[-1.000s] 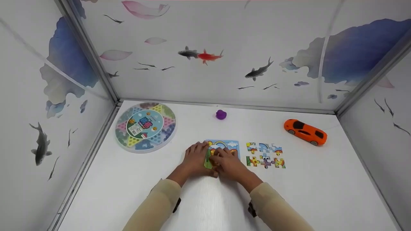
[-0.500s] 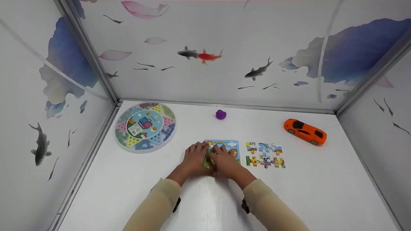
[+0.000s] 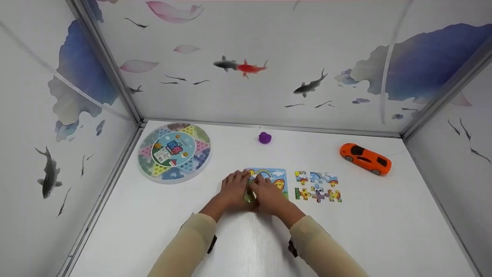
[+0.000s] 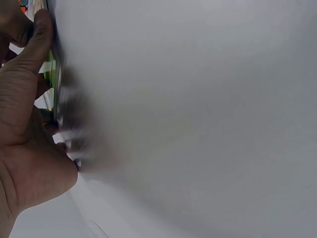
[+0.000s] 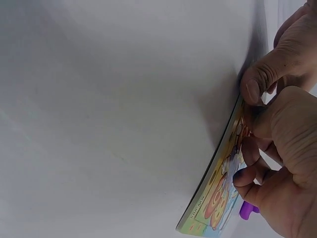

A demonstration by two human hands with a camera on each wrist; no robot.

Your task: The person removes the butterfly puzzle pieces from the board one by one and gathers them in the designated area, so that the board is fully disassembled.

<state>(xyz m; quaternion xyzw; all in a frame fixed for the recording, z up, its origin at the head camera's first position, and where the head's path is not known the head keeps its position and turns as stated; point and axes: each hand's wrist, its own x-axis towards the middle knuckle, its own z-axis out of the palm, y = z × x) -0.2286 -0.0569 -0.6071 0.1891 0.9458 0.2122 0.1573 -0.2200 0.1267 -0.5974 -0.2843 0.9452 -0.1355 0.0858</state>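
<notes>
Head cam, puzzle brd (image 3: 276, 176), under R fingers (image 3: 260, 181)

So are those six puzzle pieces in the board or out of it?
Out. The six jigsaw pieces lie on the white table, right of the puzzle board, with a white gap between.

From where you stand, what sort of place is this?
Perhaps a tabletop play booth: fish-patterned panels stand on three sides of a white table, which holds puzzle pieces and an orange toy car.
</notes>
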